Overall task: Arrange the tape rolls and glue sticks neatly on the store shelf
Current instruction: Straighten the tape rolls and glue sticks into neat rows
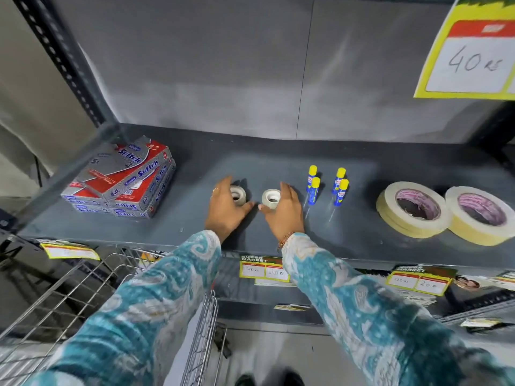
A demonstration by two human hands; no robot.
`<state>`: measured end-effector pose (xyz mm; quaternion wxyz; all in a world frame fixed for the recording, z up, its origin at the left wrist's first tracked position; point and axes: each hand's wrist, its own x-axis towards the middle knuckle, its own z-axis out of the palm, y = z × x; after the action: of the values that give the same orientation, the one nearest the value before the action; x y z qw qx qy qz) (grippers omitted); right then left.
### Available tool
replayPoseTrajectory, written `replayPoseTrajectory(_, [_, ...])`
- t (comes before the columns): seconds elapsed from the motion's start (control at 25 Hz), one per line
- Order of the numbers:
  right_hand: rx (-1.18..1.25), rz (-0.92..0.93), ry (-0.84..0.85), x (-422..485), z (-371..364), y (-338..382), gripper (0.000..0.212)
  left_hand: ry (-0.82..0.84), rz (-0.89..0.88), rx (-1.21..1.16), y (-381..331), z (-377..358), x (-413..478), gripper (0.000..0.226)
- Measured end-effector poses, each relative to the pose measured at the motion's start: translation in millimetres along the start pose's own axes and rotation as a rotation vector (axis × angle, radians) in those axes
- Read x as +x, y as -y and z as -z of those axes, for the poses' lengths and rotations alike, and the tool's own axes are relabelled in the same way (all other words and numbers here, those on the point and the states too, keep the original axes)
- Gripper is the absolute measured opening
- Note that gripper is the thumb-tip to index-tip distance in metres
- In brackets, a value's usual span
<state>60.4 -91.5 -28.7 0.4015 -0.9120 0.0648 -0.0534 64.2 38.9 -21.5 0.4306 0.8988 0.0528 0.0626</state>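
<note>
Two small clear tape rolls lie flat on the grey shelf (278,151). My left hand (225,210) cups the left small roll (239,194) from its left side, and my right hand (284,213) cups the right small roll (271,198) from its right side; fingers curl around each roll. Several blue glue sticks with yellow caps (313,186) stand upright just right of my right hand, a second pair (340,186) beside them. Two big cream masking tape rolls (412,208) (480,215) lie flat at the far right.
A stack of red-and-silver pen boxes (119,179) sits at the shelf's left. A wire shopping cart (83,296) stands below left. Price tags (264,270) hang on the shelf's front edge, and a large yellow price sign (471,57) hangs at top right.
</note>
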Motion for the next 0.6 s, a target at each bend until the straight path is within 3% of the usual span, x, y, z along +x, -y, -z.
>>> replayPoseTrajectory(0.28, [0.023, -0.018, -0.057, -1.8, -0.1, -6.2, 0.061, -0.039, 0.016, -0.006, -3.2, -5.1, 4.6, 0.056])
replayPoseTrajectory(0.6, [0.035, -0.024, -0.061, -3.2, 0.1, -5.9, 0.064, -0.032, 0.006, 0.030, -2.8, -5.0, 7.0, 0.053])
